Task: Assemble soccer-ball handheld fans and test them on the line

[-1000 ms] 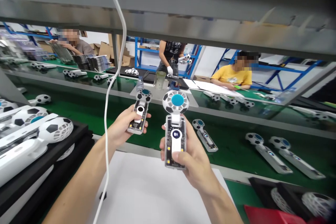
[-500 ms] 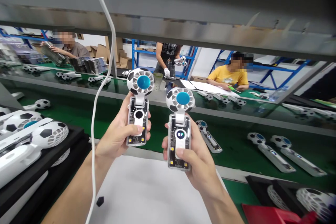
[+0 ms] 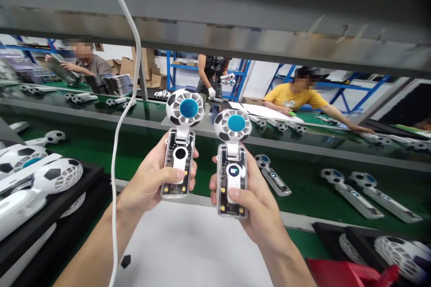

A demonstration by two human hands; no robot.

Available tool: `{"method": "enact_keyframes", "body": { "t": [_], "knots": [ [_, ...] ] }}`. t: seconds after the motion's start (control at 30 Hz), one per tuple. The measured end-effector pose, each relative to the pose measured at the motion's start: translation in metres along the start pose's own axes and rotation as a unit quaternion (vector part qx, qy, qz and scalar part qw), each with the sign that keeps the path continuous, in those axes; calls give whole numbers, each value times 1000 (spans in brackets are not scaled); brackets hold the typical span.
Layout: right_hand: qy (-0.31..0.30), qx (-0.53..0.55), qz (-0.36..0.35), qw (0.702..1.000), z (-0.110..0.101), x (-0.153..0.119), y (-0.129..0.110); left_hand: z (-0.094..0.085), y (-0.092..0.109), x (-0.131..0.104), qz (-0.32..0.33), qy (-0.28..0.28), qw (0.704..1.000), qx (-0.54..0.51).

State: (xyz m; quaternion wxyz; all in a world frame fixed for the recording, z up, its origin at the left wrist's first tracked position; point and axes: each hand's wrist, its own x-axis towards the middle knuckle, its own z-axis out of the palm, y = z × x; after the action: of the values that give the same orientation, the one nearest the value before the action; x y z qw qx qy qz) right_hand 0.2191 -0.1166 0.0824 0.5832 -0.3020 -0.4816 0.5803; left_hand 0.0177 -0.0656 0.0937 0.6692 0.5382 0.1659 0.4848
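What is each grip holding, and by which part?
The left grip holds a fan by its clear handle below the round head; the right grip holds a second fan by its handle.

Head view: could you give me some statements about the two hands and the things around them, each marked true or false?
1. The left hand grips one football-headed device, the right hand a second device. True.
2. Both devices' round displays are lit. False: only the right-hand display is; the left-hand display looks dark.
3. The white cable passes in front of the left forearm. True.
4. The sheet below the hands is red. False: the sheet is white.
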Motion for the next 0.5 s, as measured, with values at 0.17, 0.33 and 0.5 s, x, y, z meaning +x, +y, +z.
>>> {"method": "enact_keyframes", "body": {
  "t": [0.17,0.33,0.5],
  "knots": [
    [14,12,2,1000,4,0,-2,0,-2,0,-6,-11,1000,-4],
    [34,23,-10,999,7,0,-1,0,-1,-1,-34,-34,999,-6],
    [66,27,-34,997,7,-1,0,1,-4,3,-29,-27,999,-17]
  ]
}}
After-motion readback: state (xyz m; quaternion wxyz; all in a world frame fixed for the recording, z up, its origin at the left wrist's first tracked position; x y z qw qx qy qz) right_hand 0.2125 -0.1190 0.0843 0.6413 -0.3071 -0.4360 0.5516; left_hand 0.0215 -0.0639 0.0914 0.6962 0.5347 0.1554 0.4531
